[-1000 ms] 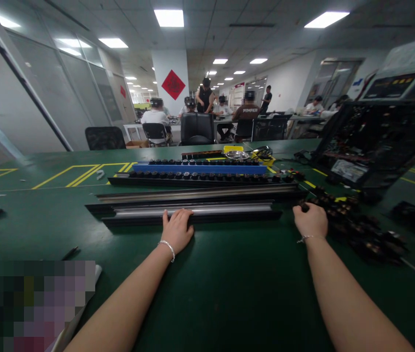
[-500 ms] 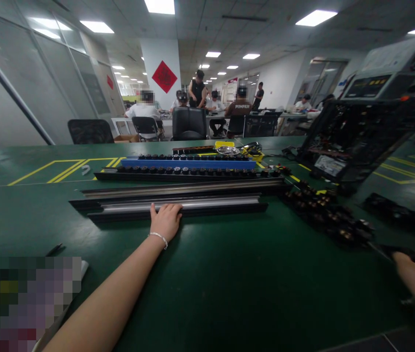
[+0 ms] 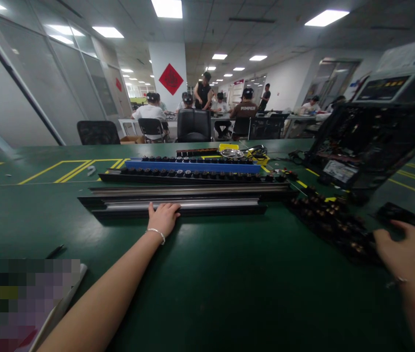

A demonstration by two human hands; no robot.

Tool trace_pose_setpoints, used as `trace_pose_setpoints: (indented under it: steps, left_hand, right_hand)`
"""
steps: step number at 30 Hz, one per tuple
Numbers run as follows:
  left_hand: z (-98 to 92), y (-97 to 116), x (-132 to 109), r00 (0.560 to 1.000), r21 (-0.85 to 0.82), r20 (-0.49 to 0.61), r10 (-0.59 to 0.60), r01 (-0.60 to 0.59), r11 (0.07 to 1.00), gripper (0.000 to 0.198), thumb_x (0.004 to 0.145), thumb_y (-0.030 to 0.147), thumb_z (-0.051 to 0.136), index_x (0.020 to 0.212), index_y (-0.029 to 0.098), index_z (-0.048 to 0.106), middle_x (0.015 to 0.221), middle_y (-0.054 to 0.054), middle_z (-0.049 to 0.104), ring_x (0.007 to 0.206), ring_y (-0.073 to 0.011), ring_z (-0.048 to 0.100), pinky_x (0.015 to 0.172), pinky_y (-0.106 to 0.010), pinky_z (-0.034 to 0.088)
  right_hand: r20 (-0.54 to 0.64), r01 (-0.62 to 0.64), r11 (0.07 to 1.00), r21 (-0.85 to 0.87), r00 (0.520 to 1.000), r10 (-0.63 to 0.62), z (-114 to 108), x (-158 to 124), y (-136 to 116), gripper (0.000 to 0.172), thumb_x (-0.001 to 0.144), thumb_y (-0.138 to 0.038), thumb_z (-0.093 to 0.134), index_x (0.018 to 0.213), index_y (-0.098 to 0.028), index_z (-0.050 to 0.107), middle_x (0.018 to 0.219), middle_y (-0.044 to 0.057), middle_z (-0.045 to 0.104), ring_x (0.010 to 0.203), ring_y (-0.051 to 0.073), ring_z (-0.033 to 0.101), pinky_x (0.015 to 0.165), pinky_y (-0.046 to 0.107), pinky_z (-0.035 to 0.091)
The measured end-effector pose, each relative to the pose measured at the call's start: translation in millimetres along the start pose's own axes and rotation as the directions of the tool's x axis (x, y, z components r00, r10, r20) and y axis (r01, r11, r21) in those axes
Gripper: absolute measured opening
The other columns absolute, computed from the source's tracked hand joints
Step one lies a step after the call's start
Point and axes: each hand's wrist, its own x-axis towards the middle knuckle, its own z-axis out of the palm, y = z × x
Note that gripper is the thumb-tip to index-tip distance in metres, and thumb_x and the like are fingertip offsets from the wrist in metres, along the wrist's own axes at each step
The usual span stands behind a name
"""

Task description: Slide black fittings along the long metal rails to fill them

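Note:
My left hand (image 3: 163,216) rests palm down over the front edge of a long black metal rail (image 3: 222,211) with a bright grey inner channel. Its thumb is spread from the fingers, whose tips lie along the rail. At the right, my right hand (image 3: 407,249) is blurred, thumb and fingers apart in a curve. It hovers beside a pile of small black parts with brassy tips (image 3: 334,215) and a dark object (image 3: 402,215) behind it. I cannot make out anything held in it.
Behind the front rail lie another long rail (image 3: 193,189), a black strip with round parts (image 3: 156,175) and a blue strip (image 3: 193,167). A yellow tray (image 3: 228,146) sits farther back. A tall black machine frame (image 3: 361,146) stands right. People sit at far desks.
My right hand has drawn left and up; the dark handled tool it gripped earlier no longer shows in it, and its fingers have spread. My left hand stays on the rail.

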Motion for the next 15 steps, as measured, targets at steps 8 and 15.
trace_pose_setpoints:
  steps: [8,15]
  left_hand:
    - [-20.3,-18,23,0.999,-0.102,-0.042,-0.035,0.03,0.994,0.031,0.085,0.042,0.041,0.088,0.024,0.066,0.092,-0.003,0.069,0.091,-0.0218,0.058,0.087,-0.038,0.042]
    - [-34.5,-55,88,0.98,-0.098,-0.108,-0.166,0.156,0.983,0.032,0.085,0.033,0.041,0.104,0.019,0.063,0.11,-0.005,0.064,0.104,-0.0207,0.055,0.094,-0.032,0.04]
  right_hand:
    - [0.158,0.342,0.902,0.263,0.908,-0.389,14,42,-162,0.042,0.079,-0.037,0.037,0.098,-0.012,0.065,0.103,0.015,0.064,0.101,0.025,0.054,0.09,0.035,0.039]
    - [0.421,0.325,0.92,0.22,0.819,-0.39,72,84,-228,0.035,0.077,-0.039,0.044,0.09,-0.021,0.07,0.097,0.009,0.067,0.087,0.024,0.061,0.073,0.032,0.046]
